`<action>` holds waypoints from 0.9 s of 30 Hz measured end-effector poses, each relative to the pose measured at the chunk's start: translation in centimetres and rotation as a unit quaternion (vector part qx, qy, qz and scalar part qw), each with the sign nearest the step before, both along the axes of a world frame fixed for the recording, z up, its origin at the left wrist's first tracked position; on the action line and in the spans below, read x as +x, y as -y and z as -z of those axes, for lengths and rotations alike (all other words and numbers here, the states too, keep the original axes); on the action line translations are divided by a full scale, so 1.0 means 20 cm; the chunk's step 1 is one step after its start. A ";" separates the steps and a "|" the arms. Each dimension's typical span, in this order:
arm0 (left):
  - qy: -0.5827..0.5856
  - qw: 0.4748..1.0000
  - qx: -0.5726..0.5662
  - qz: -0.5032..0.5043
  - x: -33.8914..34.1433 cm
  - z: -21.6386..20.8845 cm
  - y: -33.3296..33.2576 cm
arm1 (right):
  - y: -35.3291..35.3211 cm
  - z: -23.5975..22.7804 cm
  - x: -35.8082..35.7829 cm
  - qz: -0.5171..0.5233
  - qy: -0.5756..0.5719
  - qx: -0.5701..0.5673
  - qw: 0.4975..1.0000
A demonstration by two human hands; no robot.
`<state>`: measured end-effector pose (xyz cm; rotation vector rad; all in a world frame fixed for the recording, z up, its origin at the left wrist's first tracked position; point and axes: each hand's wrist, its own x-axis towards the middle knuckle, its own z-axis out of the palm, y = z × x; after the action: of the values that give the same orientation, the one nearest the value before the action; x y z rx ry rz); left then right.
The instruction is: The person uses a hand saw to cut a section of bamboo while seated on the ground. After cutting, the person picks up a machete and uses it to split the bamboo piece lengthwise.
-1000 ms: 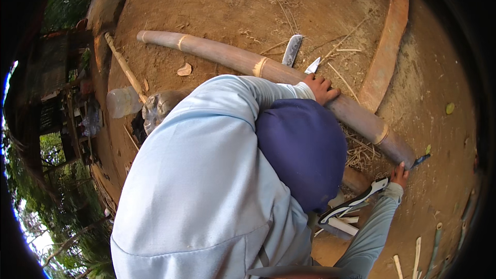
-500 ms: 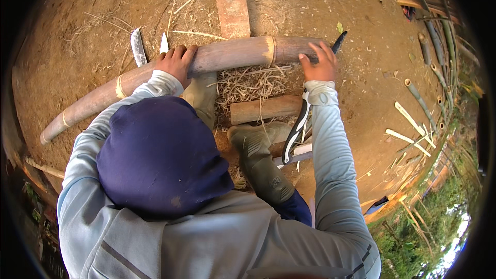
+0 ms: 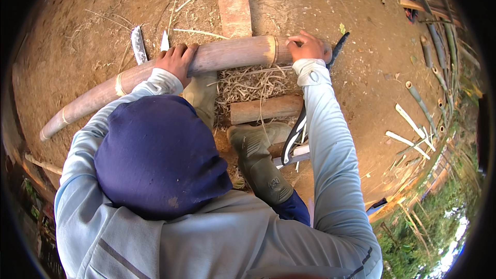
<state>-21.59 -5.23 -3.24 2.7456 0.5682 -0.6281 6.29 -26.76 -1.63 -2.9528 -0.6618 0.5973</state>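
Note:
A thick brown bamboo pole (image 3: 232, 54) with pale ringed joints lies slantwise across the ground, its right end farther from me than its left. My left hand (image 3: 176, 62) is closed over the pole left of its middle, fingers wrapped on the far side. Near the pole's right end, just past a joint, my right hand (image 3: 307, 46) rests on top with its fingers curled and thumb against the surface. A curved dark object (image 3: 338, 50) sticks out beyond that end. Below my right wrist is a black-and-white tool handle (image 3: 294, 138), partly hidden by my sleeve.
Between pole and boots (image 3: 261, 165) lie curled shavings (image 3: 248, 88) and a short wooden log (image 3: 266, 109). A reddish plank (image 3: 233, 2) runs away beyond the pole. Two pale pointed pieces (image 3: 138, 45) stand out behind it. Cut bamboo lengths (image 3: 421, 99) lie at the right.
My right hand has moved left along the pole from its end towards the joint, and its spread fingers have curled onto the bamboo. My left hand stays in place.

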 end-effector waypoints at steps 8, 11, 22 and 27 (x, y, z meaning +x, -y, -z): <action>0.006 1.000 0.002 -0.009 -0.01 -0.01 0.00 | -0.09 0.06 0.18 -0.004 -0.147 -0.058 0.987; 0.014 1.000 -0.021 -0.019 -0.01 0.01 0.00 | -0.03 0.16 0.27 0.019 -0.189 -0.015 0.982; 0.064 0.998 -0.006 0.008 -0.07 0.06 -0.03 | 0.13 0.41 0.43 -0.066 -0.201 0.104 0.972; 0.082 0.997 0.001 0.011 -0.07 0.10 -0.02 | 0.12 0.39 0.43 -0.018 -0.226 0.093 0.970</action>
<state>-22.92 -4.80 -5.25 2.7750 0.5013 -0.4020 14.88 -29.17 -9.39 -2.5042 -0.6757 1.0969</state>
